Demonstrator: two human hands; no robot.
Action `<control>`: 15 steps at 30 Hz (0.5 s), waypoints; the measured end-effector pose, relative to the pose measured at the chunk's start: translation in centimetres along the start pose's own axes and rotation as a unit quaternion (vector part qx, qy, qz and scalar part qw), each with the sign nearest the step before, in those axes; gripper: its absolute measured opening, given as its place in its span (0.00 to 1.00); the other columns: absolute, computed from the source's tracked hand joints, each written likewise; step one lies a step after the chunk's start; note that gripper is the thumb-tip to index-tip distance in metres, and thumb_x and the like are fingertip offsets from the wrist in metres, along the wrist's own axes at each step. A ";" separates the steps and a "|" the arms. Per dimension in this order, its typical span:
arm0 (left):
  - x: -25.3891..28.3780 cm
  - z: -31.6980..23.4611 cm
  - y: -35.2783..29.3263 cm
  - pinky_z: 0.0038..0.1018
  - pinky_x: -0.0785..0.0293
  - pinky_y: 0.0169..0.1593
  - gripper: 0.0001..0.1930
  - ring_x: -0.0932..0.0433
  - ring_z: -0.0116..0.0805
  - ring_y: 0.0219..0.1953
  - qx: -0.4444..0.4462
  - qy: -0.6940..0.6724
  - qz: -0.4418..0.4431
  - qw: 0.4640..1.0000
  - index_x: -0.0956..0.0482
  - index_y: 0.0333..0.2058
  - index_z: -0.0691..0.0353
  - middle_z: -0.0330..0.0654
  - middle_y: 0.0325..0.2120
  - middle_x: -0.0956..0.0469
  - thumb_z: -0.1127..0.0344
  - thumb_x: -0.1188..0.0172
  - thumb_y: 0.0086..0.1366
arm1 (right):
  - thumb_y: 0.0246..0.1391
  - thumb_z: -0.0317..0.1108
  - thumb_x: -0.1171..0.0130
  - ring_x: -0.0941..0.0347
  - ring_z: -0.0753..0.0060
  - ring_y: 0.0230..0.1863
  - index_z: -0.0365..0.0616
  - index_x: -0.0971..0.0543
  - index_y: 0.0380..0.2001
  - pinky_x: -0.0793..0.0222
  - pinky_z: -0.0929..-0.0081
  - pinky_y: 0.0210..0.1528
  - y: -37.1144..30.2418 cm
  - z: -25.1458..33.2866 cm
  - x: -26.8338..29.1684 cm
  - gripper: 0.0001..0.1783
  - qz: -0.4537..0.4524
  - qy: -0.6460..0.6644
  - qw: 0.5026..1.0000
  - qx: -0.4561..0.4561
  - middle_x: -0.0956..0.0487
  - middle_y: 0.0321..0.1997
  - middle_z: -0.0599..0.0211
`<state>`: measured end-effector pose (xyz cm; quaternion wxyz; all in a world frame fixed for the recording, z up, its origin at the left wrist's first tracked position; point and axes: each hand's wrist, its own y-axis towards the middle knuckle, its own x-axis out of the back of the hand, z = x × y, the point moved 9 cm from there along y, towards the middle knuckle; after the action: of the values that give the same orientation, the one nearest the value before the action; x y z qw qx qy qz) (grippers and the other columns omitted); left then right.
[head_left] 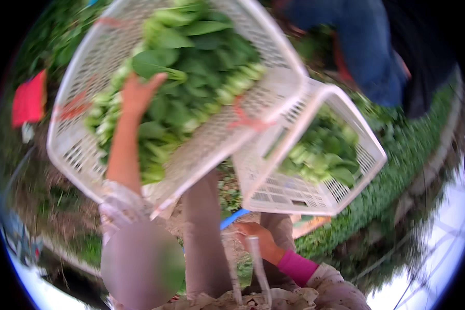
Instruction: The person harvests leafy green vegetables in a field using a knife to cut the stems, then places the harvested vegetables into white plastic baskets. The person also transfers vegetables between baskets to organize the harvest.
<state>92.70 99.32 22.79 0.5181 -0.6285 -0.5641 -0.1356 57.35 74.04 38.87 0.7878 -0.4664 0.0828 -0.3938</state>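
Observation:
My left hand [138, 93] reaches into a large white slatted plastic crate [284, 85] heaped with leafy greens with pale green stalks, like bok choy [191, 67]. Its thumb stands apart from the fingers, beside a loose leaf lying on the heap; nothing shows gripped in it. Low between my knees, my right hand [261, 242] is curled, fingers pointing left. Close by those fingers is a blue strip-like thing [234, 218]. Blur hides whether the fingers hold it.
A second white crate [315, 204] with more greens [330, 155] stands to the right. Beyond it another person in blue jeans [367, 46] is crouching or bending. A red object [29, 99] is at far left. Green plants [398, 160] cover the ground at right.

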 end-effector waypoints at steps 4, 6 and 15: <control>6.2 -4.8 -2.7 0.30 0.41 0.57 0.32 0.33 0.38 0.53 -0.117 -0.225 -0.199 0.947 0.38 0.54 0.73 0.53 0.50 0.32 0.63 0.36 0.54 | 0.51 0.34 0.47 0.29 0.52 0.37 0.47 0.26 0.41 0.32 0.60 0.36 -1.2 -1.5 2.7 0.12 -0.070 0.079 0.993 -0.046 0.24 0.34 0.57; 6.9 -9.8 -8.9 0.29 0.39 0.56 0.26 0.31 0.38 0.51 -0.140 -0.326 -0.196 0.914 0.37 0.52 0.72 0.53 0.48 0.30 0.71 0.40 0.57 | 0.51 0.32 0.47 0.28 0.52 0.37 0.46 0.26 0.40 0.32 0.61 0.36 -0.7 -3.6 3.4 0.11 -0.113 0.121 0.985 -0.043 0.24 0.34 0.57; -19.4 -25.1 -32.9 0.30 0.34 0.51 0.19 0.28 0.36 0.43 -0.167 -0.221 0.393 0.876 0.30 0.42 0.68 0.48 0.38 0.26 0.71 0.36 0.51 | 0.49 0.33 0.41 0.25 0.64 0.37 0.39 0.26 0.43 0.31 0.72 0.40 -6.3 -23.6 14.7 0.17 -0.444 0.240 0.839 -0.204 0.22 0.37 0.61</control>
<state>68.76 62.41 35.22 0.2775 -0.8895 -0.3392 0.1298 52.13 46.38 34.36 0.3711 -0.4940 0.1315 -0.7752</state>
